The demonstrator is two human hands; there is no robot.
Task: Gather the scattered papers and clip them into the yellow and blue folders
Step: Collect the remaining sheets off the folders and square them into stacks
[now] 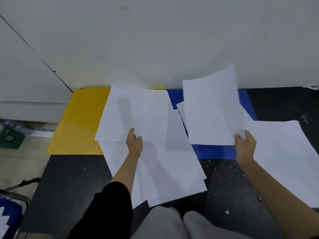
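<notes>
The yellow folder (77, 121) lies flat at the left against the white wall, the blue folder (214, 151) beside it to the right, both partly covered by white sheets. My left hand (134, 142) pinches the lower edge of a white sheet (150, 112) lifted over the middle pile. A curling white sheet (212, 111) is held up above the blue folder by my right hand (245, 145). Several loose sheets (172, 173) overlap on the dark surface between the folders. Another sheet (284, 152) lies at the right.
A white wall (155, 40) rises right behind the folders. The dark surface (69, 187) is speckled with crumbs at the right. My knees in light trousers (172, 225) show at the bottom. A green box (10, 138) and a chair frame (13, 200) sit on the tiled floor at the left.
</notes>
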